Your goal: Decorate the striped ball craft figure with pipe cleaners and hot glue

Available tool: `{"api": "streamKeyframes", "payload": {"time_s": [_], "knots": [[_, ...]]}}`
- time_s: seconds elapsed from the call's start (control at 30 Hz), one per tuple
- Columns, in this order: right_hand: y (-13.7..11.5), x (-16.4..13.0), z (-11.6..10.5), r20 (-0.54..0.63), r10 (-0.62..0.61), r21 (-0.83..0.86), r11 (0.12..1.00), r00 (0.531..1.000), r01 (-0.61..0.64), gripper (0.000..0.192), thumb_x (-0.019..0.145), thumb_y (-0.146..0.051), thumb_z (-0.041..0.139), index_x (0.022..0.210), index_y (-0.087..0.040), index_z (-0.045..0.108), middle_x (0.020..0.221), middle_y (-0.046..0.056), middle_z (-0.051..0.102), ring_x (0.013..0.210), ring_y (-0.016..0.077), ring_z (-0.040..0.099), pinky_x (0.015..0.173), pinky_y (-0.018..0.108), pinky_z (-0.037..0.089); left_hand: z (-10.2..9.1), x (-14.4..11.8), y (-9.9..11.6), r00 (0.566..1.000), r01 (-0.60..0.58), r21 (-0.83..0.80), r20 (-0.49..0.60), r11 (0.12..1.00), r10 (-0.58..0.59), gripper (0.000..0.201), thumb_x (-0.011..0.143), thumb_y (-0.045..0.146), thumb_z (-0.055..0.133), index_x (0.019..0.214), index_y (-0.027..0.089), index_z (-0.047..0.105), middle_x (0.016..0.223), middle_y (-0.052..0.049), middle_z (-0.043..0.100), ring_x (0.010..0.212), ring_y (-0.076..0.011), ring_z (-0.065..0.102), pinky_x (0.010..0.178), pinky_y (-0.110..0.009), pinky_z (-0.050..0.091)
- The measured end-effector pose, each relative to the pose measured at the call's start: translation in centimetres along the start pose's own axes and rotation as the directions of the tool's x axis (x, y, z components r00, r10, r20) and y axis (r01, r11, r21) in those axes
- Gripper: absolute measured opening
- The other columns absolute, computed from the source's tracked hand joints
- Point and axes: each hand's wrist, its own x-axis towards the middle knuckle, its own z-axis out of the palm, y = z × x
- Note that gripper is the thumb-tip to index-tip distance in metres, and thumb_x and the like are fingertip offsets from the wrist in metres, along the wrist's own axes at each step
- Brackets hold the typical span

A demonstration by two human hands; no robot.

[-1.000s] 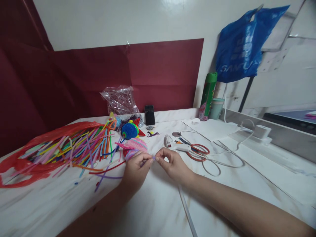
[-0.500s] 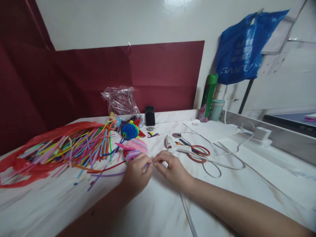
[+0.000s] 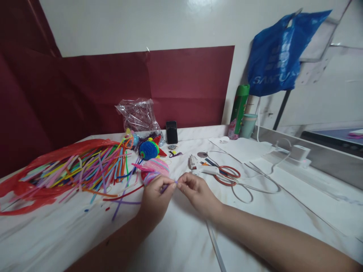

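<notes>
Two hands share one workpiece: a thin purple stem (image 3: pixel 176 182), positioned over the counter (image 3: pixel 181 241) in front of the pink striped piece (image 3: pixel 156 167). Left hand (image 3: pixel 155 196): the grip is closed, with thumb and forefinger pinching the stem. Right hand (image 3: pixel 200 194): the grip is likewise closed on the stem at the opposite side, fingertips just beside those of the left. Only a short section is exposed between the two grips; the fingers cover the remainder, so its full length cannot be determined. A purple strand (image 3: pixel 127 203) lies to the left of the left hand; whether it belongs to the same stem cannot be told.

Handling characteristics (judged): the stem resembles those in the multicoloured bundle (image 3: pixel 96 170) on the red plastic bag (image 3: pixel 82 144) and is probably a pile-covered wire. Expect negligible weight, a soft surface and a flexible core that retains a bend. Slippage should be low, so light pressure is adequate; excessive pressure may flatten the pile. Repeated sharp bending at one point may fatigue the core, and cut ends may prick.

Recommended hold: pinch between thumb and forefinger pads, close on either side of the working point. A short span between grips gives the best bend control.
</notes>
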Motion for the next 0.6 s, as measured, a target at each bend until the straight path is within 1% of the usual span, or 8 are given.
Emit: {"api": "streamKeyframes", "payload": {"time_s": [0.07,0.17,0.27,0.33,0.37,0.47,0.53,0.6], "knots": [[0.3,-0.1,0.2,0.017,0.04,0.025,0.999,0.999,-0.041,0.016,0.084,-0.03,0.051,0.074,-0.018,0.055,0.066,0.0,0.055,0.063,0.0138,0.05,0.06,0.026,0.04,-0.1,0.0,0.1,0.999,-0.047,0.054,-0.012,0.997,0.047,0.012,0.076,0.016,0.052,0.064,0.017,0.055,0.063,0.0,0.057,0.061,-0.0126,0.055,0.057,-0.023,0.042],[0.7,0.0,0.0,0.017,-0.12,-0.179,0.976,0.993,0.122,0.013,0.085,-0.025,0.051,0.075,-0.018,0.058,0.071,0.002,0.057,0.069,0.0157,0.052,0.066,0.028,0.041,-0.4,0.2,-0.2,0.99,-0.13,0.155,0.075,0.979,0.12,0.013,0.074,0.011,0.05,0.063,0.017,0.053,0.062,0.0,0.055,0.06,-0.012,0.053,0.056,-0.023,0.04],[0.9,0.2,-0.6,0.117,-0.386,-0.46,0.796,0.915,0.395,0.015,0.087,-0.017,0.047,0.076,-0.018,0.057,0.075,0.006,0.058,0.075,0.0184,0.049,0.071,0.032,0.038,-0.8,0.4,-0.6,0.963,-0.214,0.216,0.208,0.953,0.169,0.014,0.074,0.01,0.047,0.064,0.017,0.052,0.062,0.0,0.053,0.061,-0.0128,0.052,0.056,-0.024,0.039],[0.8,0.3,-0.9,0.217,-0.46,-0.556,0.667,0.861,0.496,0.018,0.087,-0.014,0.044,0.073,-0.017,0.056,0.074,0.007,0.057,0.075,0.0189,0.047,0.072,0.034,0.036,-0.9,0.6,-0.8,0.945,-0.245,0.226,0.273,0.943,0.18,0.014,0.076,0.012,0.046,0.064,0.017,0.052,0.063,-0.001,0.053,0.063,-0.0139,0.053,0.057,-0.025,0.04],[0.7,0.3,-1.0,0.235,-0.467,-0.564,0.649,0.852,0.511,0.018,0.086,-0.013,0.044,0.072,-0.017,0.055,0.073,0.006,0.057,0.074,0.0187,0.046,0.071,0.034,0.036,-0.9,0.6,-0.8,0.945,-0.229,0.215,0.285,0.95,0.163,0.014,0.076,0.013,0.046,0.065,0.017,0.053,0.064,-0.001,0.054,0.064,-0.0143,0.053,0.058,-0.025,0.04],[0.2,0.4,-1.1,0.115,-0.393,-0.445,0.801,0.912,0.401,0.015,0.083,-0.014,0.048,0.069,-0.018,0.053,0.07,0.004,0.055,0.071,0.017,0.048,0.068,0.031,0.038,-0.6,0.6,-0.8,0.973,-0.056,0.111,0.23,0.992,0.029,0.012,0.077,0.017,0.048,0.068,0.017,0.056,0.064,-0.001,0.056,0.064,-0.0138,0.055,0.06,-0.025,0.042],[-0.2,0.3,-0.9,0.001,-0.26,-0.288,0.925,0.966,0.25,0.013,0.082,-0.018,0.05,0.069,-0.018,0.054,0.068,0.002,0.054,0.068,0.0153,0.051,0.065,0.028,0.04,-0.3,0.5,-0.7,0.981,0.074,0.029,0.176,0.997,-0.078,0.012,0.077,0.021,0.05,0.068,0.018,0.057,0.062,0.0,0.056,0.059,-0.0127,0.053,0.056,-0.023,0.042],[-0.3,0.2,-0.6,-0.055,-0.125,-0.156,0.981,0.991,0.115,0.014,0.082,-0.023,0.052,0.069,-0.018,0.055,0.066,0.0,0.053,0.065,0.014,0.051,0.062,0.026,0.041,0.0,0.3,-0.5,0.984,0.135,-0.015,0.122,0.991,-0.133,0.013,0.076,0.023,0.052,0.066,0.018,0.057,0.059,0.001,0.053,0.054,-0.0116,0.05,0.051,-0.022,0.04]]}}
